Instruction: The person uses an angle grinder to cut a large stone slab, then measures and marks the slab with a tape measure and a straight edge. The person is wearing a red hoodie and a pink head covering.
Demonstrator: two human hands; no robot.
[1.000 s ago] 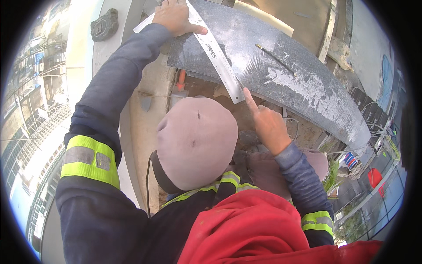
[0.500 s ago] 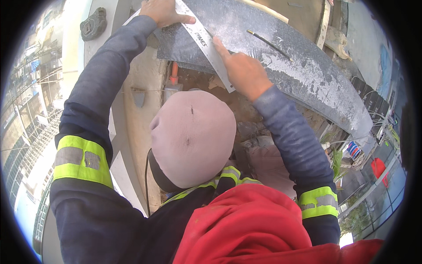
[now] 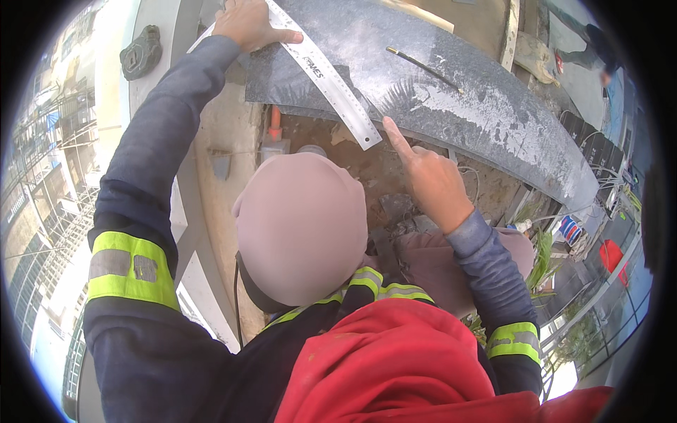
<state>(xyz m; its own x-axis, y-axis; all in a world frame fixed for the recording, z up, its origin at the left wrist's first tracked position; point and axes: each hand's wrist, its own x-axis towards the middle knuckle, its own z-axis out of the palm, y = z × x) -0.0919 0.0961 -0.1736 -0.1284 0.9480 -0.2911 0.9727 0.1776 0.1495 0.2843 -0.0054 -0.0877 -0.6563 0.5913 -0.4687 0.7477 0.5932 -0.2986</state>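
Note:
My left hand [image 3: 247,27] grips the far end of a white metal ruler [image 3: 328,79], thumb stretched along its face. The ruler slants across a long grey slab [image 3: 508,134] with a curved outline and whitish patches, its near end jutting past the slab's edge. My right hand [image 3: 431,180] holds nothing visible; its index finger points at the slab's near edge, the other fingers curled. A thin dark line runs on the slab toward that fingertip. On the slab lies a slim black pencil-like stick [image 3: 424,69].
A dark tape measure [image 3: 141,53] rests on the pale ledge [image 3: 161,70] at left. An orange pipe [image 3: 275,121] stands below the slab's edge. Right of the slab are a red object [image 3: 612,257], cables and plants. Another person [image 3: 598,53] appears at the upper right.
My right hand has drawn back from the ruler, toward me and rightward, along the dark line. My left hand still holds the ruler. A person has come into view at the upper right.

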